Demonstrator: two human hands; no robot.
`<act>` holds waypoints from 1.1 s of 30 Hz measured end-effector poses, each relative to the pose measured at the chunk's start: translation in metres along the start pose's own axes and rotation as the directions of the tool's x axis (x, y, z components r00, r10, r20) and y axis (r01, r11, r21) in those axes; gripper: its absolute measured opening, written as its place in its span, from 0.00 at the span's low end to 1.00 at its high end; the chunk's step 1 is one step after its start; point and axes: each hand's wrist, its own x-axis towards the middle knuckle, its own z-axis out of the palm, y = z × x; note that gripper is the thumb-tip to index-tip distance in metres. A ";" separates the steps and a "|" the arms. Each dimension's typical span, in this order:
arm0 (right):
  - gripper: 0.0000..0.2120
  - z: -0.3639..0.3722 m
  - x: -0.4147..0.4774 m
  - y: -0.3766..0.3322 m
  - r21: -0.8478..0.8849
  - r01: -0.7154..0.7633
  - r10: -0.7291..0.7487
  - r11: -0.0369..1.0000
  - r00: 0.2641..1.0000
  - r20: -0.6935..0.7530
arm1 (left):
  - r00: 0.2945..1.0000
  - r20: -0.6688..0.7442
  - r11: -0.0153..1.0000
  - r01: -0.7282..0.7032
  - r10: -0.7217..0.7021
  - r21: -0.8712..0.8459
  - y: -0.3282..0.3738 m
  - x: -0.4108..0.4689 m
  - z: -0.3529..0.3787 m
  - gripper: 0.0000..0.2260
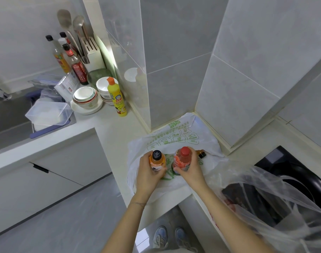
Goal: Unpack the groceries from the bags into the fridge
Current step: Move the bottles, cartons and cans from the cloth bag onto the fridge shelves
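A white grocery bag point(183, 137) with green print lies flat on the corner of the counter. Over it my left hand point(148, 172) grips an orange drink bottle point(157, 160) with a black cap, held upright. Beside it my right hand point(190, 168) grips a red drink bottle point(182, 158) with a red cap, also upright. A small dark bottle point(201, 153) lies on the bag just behind my right hand. A clear plastic bag point(265, 198) with dark contents sits at the right, partly over the stove. No fridge is in view.
A yellow dish-soap bottle point(117, 97), stacked bowls point(85, 97), sauce bottles point(77, 66) and a knife block point(91, 50) crowd the counter's back left. Clear plastic containers point(48, 112) sit by the sink point(8, 115). A black stove point(293, 167) lies at the right. A tiled column point(174, 61) stands behind the bag.
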 end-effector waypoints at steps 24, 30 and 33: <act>0.37 0.051 -0.021 -0.091 0.186 0.292 -0.327 0.938 0.568 0.755 | 0.814 -0.521 0.927 0.052 -0.254 -0.371 0.077 -0.157 -0.090 0.29; 0.42 0.107 -0.108 -0.120 0.220 0.269 -0.284 0.937 0.226 0.932 | 0.598 -0.738 0.932 0.046 -0.315 -0.360 0.086 -0.275 -0.123 0.31; 0.44 0.132 -0.169 -0.132 0.249 0.288 -0.270 0.925 0.036 0.962 | 0.444 -0.836 0.938 0.031 -0.322 -0.344 0.092 -0.338 -0.130 0.32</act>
